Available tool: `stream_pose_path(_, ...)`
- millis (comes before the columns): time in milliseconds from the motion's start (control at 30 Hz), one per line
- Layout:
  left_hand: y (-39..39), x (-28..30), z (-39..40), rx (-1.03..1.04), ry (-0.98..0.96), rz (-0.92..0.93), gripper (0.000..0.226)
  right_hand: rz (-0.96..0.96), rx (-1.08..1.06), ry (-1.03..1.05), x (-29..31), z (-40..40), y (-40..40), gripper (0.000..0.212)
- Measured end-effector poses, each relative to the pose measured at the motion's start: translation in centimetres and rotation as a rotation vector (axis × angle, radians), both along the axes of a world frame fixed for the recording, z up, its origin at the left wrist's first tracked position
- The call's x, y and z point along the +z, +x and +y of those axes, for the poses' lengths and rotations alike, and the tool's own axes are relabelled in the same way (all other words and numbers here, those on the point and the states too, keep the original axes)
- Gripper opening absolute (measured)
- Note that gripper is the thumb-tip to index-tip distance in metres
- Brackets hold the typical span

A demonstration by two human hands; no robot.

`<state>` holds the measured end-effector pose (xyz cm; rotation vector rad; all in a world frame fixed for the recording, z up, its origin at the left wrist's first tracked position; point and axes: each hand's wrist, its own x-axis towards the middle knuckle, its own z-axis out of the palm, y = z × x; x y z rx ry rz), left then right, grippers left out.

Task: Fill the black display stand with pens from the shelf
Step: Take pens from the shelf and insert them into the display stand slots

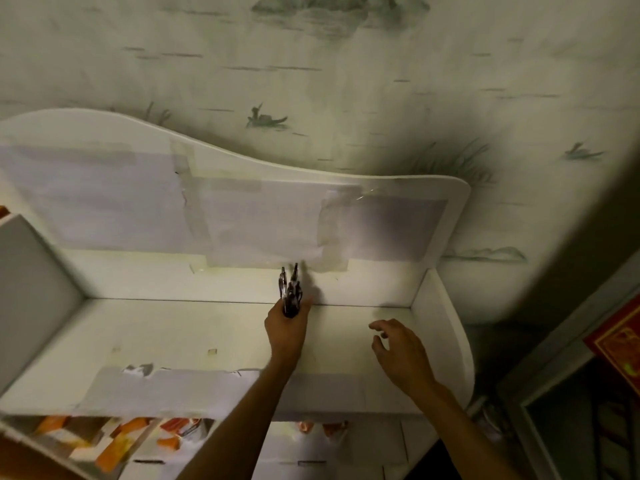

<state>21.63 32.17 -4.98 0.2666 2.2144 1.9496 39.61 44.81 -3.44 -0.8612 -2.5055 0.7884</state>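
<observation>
My left hand (286, 323) grips a bunch of dark pens (290, 292) upright, their tips pointing up, over the back of the white top shelf (194, 337). To the right, my right hand (398, 344) hovers above the same shelf with its fingers spread and relaxed, holding nothing. No black display stand is in view.
The shelf has a curved white back panel (242, 209) with taped grey paper sheets and a side wall (433, 299) at the right. Below the front edge lies a lower compartment with orange packages (117, 441). A patterned wall rises behind. A red box (620, 348) sits at far right.
</observation>
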Motion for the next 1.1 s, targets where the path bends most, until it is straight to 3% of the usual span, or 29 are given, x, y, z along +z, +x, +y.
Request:
stream_pose_path(300, -0.7, -0.6, 0.6, 0.116, -0.13, 0.15, 0.055, 0.015, 0.018, 0.057, 0.6, 0.1, -0.5, 0.028)
stream_pose_path(433, -1.2, -0.3, 0.9, 0.124, -0.083, 0.159, 0.049, 0.019, 0.027, 0.091, 1.7, 0.6, -2.2, 0.029)
stream_pose_path(567, -1.8, -0.1, 1.0, 0.09, 0.0, 0.16, 0.021, 0.02, 0.044, 0.141, 2.6, 1.2, -3.7, 0.029)
stream_pose_path(700, -2.6, -0.6, 1.3, 0.091, 0.014, 0.126, 0.034, 0.01, 0.046, 0.144, 2.6, 1.0, -4.1, 0.029)
stream_pose_path(867, -2.6, -1.8, 1.0, 0.047, -0.023, 0.096, 0.022, -0.036, 0.057, 0.106, 1.8, 0.5, -3.4, 0.031)
stream_pose_path(1100, -2.3, -2.3, 0.5, 0.014, -0.108, 0.086, 0.027, -0.038, 0.058, 0.112, 1.8, 0.3, -2.7, 0.03)
